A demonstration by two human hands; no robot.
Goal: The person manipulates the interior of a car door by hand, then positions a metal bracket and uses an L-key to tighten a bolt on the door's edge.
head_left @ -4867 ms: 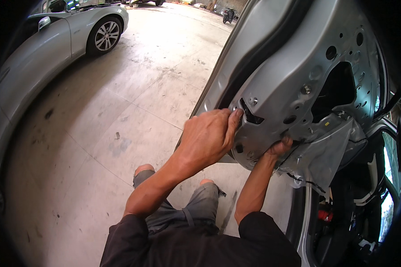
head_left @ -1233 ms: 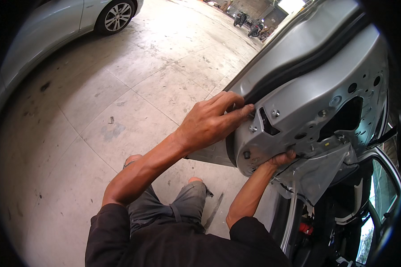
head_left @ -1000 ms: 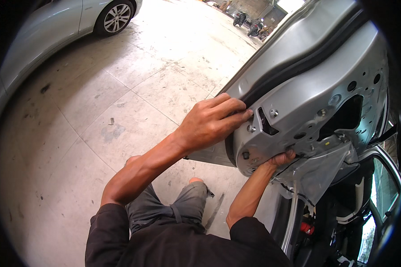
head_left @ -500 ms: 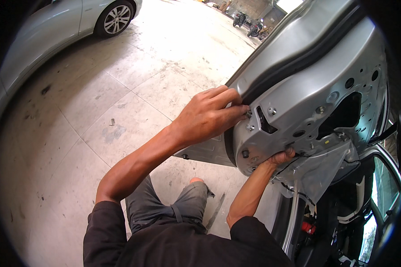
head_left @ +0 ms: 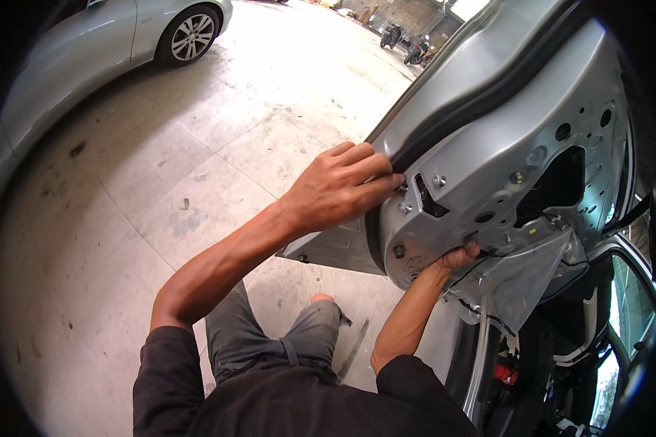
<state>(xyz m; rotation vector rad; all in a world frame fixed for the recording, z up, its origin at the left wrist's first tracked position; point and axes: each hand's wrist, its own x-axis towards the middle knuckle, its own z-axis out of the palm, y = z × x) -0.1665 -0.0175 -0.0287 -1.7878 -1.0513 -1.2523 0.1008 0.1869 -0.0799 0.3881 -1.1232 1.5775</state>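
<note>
A silver car door (head_left: 488, 164) stands open with its inner trim off, showing bare metal with several holes. My left hand (head_left: 339, 182) is at the door's edge, with thumb and fingertips pinched together at a small screw (head_left: 401, 187) beside the dark latch slot (head_left: 430, 198). Two other bright screw heads sit around that slot. Lower on the inner panel, my right hand (head_left: 459, 256) reaches into an opening, and its fingers are hidden inside the door. Clear plastic sheeting (head_left: 521, 280) hangs loose from the panel next to my right hand.
A black rubber seal (head_left: 481, 105) runs along the door edge. The car's dark interior (head_left: 532, 364) lies at the lower right, with a red object (head_left: 504, 374) in it. Another silver car (head_left: 73, 69) stands at the far left on the pale tiled floor (head_left: 189, 160). Motorbikes (head_left: 415, 51) are parked far back.
The view has shifted slightly. My left fingers stay at the same spot by the latch with a small change of pose. My right hand remains in the panel opening.
</note>
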